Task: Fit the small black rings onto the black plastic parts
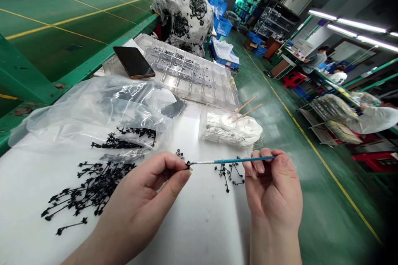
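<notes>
While the left hand [139, 203] pinches a small black moulded piece [188, 165] between thumb and forefinger, the right hand [273, 190] curls its fingers around a slender blue-handled tool [242, 160], whose thin pale end reaches that piece at the left fingertips; the very tip is too small to make out. A fingertip pinch this slight leaves little margin: a firm push could flick the piece away or snap it, and it could then be hard to find among similar black parts.

Between the hands, a few black branching sprues [228, 172] lie on the white table [199, 232], and tiny black rings [179, 154] sit just beyond the left fingers. Left of the left hand spreads a heap of black sprues [90, 190], with a crumpled clear plastic bag [93, 107] behind it.

Farther ahead of the hands are a clear box of white cloth [230, 128] holding two wooden sticks [245, 107], a clear compartment tray [189, 74] of small dark parts and a smartphone [133, 63]. Far off to the right, a co-worker's white sleeve [373, 118] shows at another bench.
</notes>
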Demonstrator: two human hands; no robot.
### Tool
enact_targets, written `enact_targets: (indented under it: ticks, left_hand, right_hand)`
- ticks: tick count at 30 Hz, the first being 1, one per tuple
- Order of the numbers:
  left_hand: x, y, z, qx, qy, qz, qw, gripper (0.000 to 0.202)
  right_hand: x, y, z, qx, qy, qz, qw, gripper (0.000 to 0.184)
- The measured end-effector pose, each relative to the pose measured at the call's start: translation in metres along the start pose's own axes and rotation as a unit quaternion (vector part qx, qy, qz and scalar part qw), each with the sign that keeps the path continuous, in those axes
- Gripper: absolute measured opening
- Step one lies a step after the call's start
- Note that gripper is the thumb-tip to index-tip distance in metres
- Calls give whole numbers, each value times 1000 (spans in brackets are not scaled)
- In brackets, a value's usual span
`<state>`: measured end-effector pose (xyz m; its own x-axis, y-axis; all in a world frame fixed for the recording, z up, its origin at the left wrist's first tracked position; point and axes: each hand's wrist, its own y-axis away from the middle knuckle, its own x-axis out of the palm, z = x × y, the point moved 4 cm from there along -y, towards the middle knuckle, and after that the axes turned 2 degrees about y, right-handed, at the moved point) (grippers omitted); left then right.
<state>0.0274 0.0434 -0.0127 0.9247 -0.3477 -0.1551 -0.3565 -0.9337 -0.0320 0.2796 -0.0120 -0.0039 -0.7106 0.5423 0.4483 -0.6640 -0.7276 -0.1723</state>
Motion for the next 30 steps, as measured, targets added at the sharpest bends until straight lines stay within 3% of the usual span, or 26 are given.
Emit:
enact_targets:
  ticks: [21,30]
  left_hand:
    - [1,0,0,0,-32,9,999,16]
    - [1,3,5,-19,-14,13,1000,18]
  right_hand:
    - [-9,-10,4,0,2,-34,999,18]
    - [-1,-1,1,-1,28,-15,999,25]
